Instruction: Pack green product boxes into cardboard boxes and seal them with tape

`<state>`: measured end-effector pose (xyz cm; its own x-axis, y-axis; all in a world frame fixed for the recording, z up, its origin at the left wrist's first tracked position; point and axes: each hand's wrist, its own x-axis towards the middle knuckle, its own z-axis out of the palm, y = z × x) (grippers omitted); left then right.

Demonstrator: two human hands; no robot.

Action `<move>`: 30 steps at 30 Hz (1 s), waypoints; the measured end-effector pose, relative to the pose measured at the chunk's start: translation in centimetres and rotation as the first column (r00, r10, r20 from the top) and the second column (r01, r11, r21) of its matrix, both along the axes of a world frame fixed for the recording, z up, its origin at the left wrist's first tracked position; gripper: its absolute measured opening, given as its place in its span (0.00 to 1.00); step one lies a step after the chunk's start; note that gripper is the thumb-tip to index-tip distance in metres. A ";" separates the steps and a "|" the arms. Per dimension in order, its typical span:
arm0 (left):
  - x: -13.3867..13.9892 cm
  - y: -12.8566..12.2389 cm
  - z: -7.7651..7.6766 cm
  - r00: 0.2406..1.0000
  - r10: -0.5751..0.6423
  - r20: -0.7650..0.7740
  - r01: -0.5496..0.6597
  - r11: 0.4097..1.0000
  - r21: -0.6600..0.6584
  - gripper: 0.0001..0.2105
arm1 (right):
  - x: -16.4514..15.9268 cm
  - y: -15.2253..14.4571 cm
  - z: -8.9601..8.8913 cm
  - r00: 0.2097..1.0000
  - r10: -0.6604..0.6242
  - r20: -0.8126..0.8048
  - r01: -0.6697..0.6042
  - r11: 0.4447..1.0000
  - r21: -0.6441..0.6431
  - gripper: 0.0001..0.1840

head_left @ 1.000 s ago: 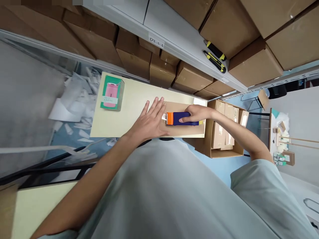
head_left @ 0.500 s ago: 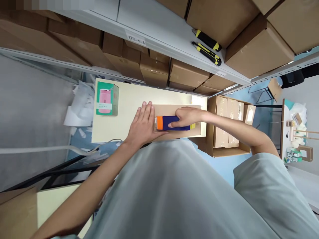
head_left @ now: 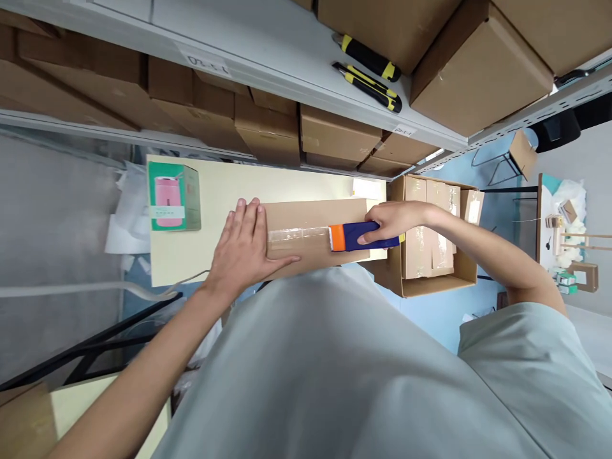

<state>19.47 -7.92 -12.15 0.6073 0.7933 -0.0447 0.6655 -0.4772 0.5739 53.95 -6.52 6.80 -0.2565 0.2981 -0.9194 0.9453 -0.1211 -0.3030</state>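
A brown cardboard box (head_left: 310, 258) lies on the pale table (head_left: 215, 185) in front of my body. My left hand (head_left: 243, 245) presses its left end, fingers stretched out and thumb along the near side. A strip of clear tape (head_left: 299, 237) runs across the top of the box. At the strip's right end sits a blue and orange tape dispenser (head_left: 358, 236), its toothed orange edge against the cardboard. My right hand (head_left: 389, 223) is wrapped round the dispenser, near the box's right end.
A green box with a pink cup picture (head_left: 173, 196) stands at the table's left end. To the right is an open carton (head_left: 440, 289) holding several smaller boxes. Above, a grey shelf (head_left: 268, 57) bears cartons and two box cutters (head_left: 370, 80).
My right hand has drawn the tape dispenser to the right along the box, and a strip of clear tape now shows behind it. My left hand stays on the box's left end.
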 end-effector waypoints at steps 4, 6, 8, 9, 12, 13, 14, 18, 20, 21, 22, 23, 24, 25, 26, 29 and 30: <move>0.3 0.0 0.2 1.000 -0.014 -0.007 0.014 0.998 0.066 0.67 | 3.8 -1.2 0.3 0.997 -0.071 -0.023 0.071 0.997 0.015 0.33; 0.4 -0.1 0.2 1.000 -0.017 -0.009 0.017 0.995 0.101 0.69 | 5.2 -1.8 0.3 0.994 -0.096 -0.049 0.097 0.995 0.018 0.33; 0.6 -0.2 0.1 1.000 -0.017 -0.017 0.019 0.993 0.112 0.69 | 6.2 -2.1 0.0 0.992 -0.102 -0.072 0.104 0.994 0.025 0.33; 0.7 -0.3 0.1 1.000 -0.016 -0.022 0.018 0.993 0.113 0.68 | 6.6 -2.2 -0.2 0.992 -0.095 -0.080 0.098 0.994 0.036 0.32; 1.0 -0.3 0.0 0.999 -0.012 -0.033 0.015 0.994 0.109 0.67 | 8.1 -2.1 -1.0 0.994 -0.055 -0.095 0.061 0.996 0.062 0.30; 1.1 -0.2 0.1 0.999 -0.013 -0.036 0.017 0.994 0.106 0.67 | 8.7 -2.0 -1.2 0.994 -0.049 -0.102 0.055 0.997 0.058 0.30; 1.1 -0.2 0.1 0.999 -0.015 -0.041 0.019 0.995 0.101 0.68 | 9.5 -1.9 -1.3 0.993 -0.051 -0.106 0.056 0.997 0.050 0.31; 1.2 0.0 0.3 0.996 -0.020 -0.091 0.027 0.997 0.068 0.70 | 12.9 -2.1 -1.3 0.989 -0.108 -0.100 0.110 0.994 0.015 0.33; 1.3 0.1 0.4 0.994 -0.009 -0.112 0.016 0.998 0.068 0.70 | 14.1 -2.4 -1.3 0.986 -0.125 -0.108 0.125 0.992 -0.009 0.34; 1.4 0.1 0.5 0.993 -0.004 -0.117 0.012 0.998 0.066 0.70 | 14.4 -2.6 -1.4 0.985 -0.126 -0.114 0.125 0.992 -0.017 0.34; 1.5 0.1 0.6 0.992 -0.003 -0.122 0.010 0.998 0.060 0.71 | 14.7 -2.7 -1.7 0.985 -0.123 -0.120 0.122 0.992 -0.017 0.34; 1.6 0.1 0.6 0.992 -0.003 -0.128 0.010 0.999 0.050 0.71 | 14.8 -2.8 -2.0 0.986 -0.117 -0.122 0.116 0.993 -0.010 0.34; 1.7 0.1 0.7 0.991 -0.001 -0.135 0.007 0.999 0.039 0.72 | 14.9 -2.8 -2.4 0.987 -0.106 -0.118 0.107 0.994 0.001 0.34; 1.7 0.1 0.7 0.990 0.002 -0.144 0.003 1.000 0.031 0.72 | 14.9 -2.8 -2.9 0.990 -0.093 -0.110 0.095 0.995 0.015 0.33; 1.8 0.1 0.8 0.988 0.005 -0.152 0.000 1.000 0.028 0.72 | 14.9 -2.8 -3.5 0.992 -0.076 -0.097 0.079 0.996 0.029 0.33; 2.0 0.1 1.0 0.986 0.000 -0.166 0.007 0.999 0.044 0.71 | 14.8 -2.7 -5.3 0.999 -0.021 -0.043 0.024 0.997 0.079 0.32; 2.1 0.1 1.1 0.986 -0.005 -0.168 0.014 0.999 0.050 0.70 | 14.8 -2.7 -5.8 1.000 -0.005 -0.025 0.008 0.995 0.095 0.31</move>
